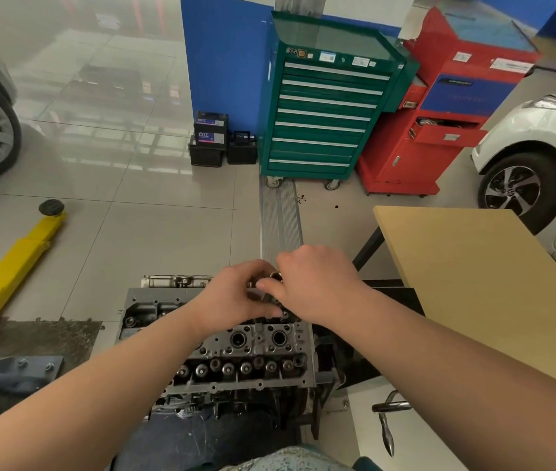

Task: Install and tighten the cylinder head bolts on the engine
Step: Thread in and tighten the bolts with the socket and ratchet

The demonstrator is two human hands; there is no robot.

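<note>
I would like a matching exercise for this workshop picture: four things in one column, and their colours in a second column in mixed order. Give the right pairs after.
Things:
1. drawer cabinet
2. tool cart
3. lift arm
4. table top

Colours:
A. yellow
B. light brown
C. green
D. red

Pairs: 1-C, 2-D, 3-A, 4-B
</note>
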